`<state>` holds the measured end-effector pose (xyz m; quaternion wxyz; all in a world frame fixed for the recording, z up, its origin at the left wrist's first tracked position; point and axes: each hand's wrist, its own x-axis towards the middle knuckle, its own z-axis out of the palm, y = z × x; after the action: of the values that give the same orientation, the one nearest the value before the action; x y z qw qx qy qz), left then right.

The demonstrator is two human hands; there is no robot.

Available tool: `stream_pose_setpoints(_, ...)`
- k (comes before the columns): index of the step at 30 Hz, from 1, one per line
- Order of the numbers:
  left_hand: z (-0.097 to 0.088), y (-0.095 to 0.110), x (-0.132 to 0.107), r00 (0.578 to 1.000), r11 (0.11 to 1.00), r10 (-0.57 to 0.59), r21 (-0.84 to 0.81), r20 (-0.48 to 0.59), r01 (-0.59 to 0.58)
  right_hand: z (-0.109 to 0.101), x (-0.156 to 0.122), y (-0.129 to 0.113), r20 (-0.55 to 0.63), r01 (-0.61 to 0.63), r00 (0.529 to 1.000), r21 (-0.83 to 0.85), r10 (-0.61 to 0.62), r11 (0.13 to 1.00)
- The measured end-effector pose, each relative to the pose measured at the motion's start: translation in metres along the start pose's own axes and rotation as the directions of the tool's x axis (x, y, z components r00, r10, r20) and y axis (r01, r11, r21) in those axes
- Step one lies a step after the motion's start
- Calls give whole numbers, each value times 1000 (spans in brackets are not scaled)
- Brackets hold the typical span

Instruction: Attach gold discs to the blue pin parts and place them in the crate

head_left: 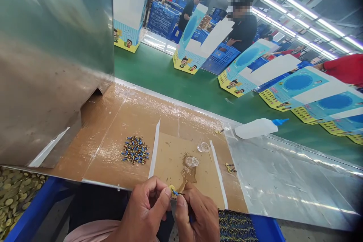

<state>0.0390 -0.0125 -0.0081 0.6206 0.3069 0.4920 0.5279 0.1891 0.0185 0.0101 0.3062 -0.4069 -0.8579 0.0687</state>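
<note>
Factory assy floor, long green conveyor belt [159, 79], co-workers [242, 30] standing along line, blue plastic crates [163, 19] stacked nearby, printed cardboard display stands [190, 58] on belt, LED strip lights [300, 7] overhead, small blue-and-gold parts [135, 150] piled on brown-paper bench cover [99, 151]

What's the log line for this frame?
left hand: pinches small blue-and-gold part | right hand: pinches same part | beside: brown liquid puddle, clear plastic cup | beyond: pile of matching parts
</note>
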Motion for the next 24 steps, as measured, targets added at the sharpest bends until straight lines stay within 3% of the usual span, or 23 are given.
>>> stream_pose_setpoints(8, -3, -7, -1, 999, 998, 42, 35, 34, -43, 3, -4, -1, 8, -40, 999, -32, 41, 999)
stream_pose_setpoints(15, -6, -22, -1, 965, 937, 259, 230, 51, -264, 4, -6, -3, -19, -65, 998, -24, 65, 998)
stream_pose_setpoints(21, -9, -26, -2, 950, 904, 305, 297, 59, -309, 3, -6, -4, -8, -77, 997, -29, 77, 997)
stream_pose_setpoints(24, -10, -25, -1, 920, 854, 387, 351, 68, -385, 0, -3, -5, 12, -55, 998, -30, 56, 998)
